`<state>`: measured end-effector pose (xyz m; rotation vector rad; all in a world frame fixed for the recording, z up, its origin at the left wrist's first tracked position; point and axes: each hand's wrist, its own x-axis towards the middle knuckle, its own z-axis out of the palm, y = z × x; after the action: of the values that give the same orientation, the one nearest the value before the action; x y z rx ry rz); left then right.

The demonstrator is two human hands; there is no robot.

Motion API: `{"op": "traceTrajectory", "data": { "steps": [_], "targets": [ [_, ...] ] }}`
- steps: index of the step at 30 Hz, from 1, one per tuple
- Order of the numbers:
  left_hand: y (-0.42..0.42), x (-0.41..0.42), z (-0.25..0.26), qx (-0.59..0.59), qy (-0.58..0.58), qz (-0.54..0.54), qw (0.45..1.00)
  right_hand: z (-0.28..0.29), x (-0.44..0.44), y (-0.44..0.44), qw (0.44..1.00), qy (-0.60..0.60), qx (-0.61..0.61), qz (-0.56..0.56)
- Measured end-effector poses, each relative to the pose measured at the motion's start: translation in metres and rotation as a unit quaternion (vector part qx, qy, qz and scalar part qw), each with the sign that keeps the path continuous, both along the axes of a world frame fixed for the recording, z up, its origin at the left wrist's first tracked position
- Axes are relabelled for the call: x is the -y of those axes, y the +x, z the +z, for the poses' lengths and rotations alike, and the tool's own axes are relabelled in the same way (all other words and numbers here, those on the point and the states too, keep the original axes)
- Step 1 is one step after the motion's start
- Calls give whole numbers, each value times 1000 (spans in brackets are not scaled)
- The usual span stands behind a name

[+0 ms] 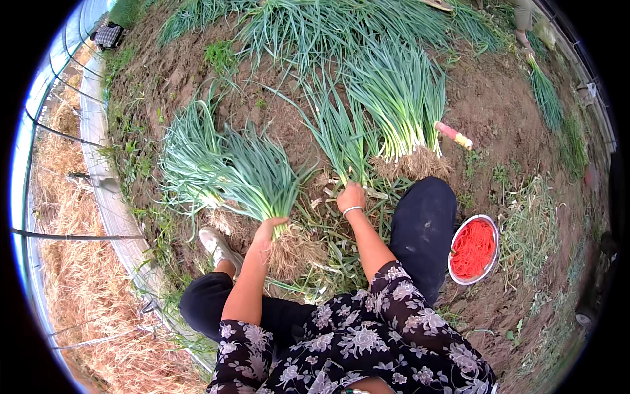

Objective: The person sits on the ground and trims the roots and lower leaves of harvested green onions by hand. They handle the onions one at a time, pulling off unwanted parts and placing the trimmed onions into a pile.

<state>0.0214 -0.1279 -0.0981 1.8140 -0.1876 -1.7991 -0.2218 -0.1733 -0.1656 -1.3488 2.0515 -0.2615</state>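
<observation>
My left hand [271, 230] grips a thick bunch of green onions [261, 177] just above its roots. The bunch leans up and to the left, and its tangled dry roots [295, 251] hang to the right of my fingers. Closed around the base of a thinner group of green onions [339, 147] is my right hand [351, 198], with a band on its wrist. Behind my left hand another bunch of green onions [189, 152] lies on the soil. A larger bunch [401, 103] rests beyond my right knee, roots toward me.
A bowl of red rubber bands [473, 248] stands right of my knee. A pink and yellow tube [454, 135] lies by the large bunch. More green onions [315, 29] spread across the far soil. Another person's leg [522, 19] shows at upper right. Plastic sheeting [106, 182] edges the left.
</observation>
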Motion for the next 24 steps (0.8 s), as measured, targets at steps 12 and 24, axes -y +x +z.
{"op": "traceTrajectory", "data": {
  "steps": [12,24],
  "targets": [
    [-21,22,96,-144,-151,148,967,16,20,-16,986,-88,123,-75],
    [-46,-33,39,-253,-89,109,957,54,-71,6,925,-267,208,172]
  ]
}}
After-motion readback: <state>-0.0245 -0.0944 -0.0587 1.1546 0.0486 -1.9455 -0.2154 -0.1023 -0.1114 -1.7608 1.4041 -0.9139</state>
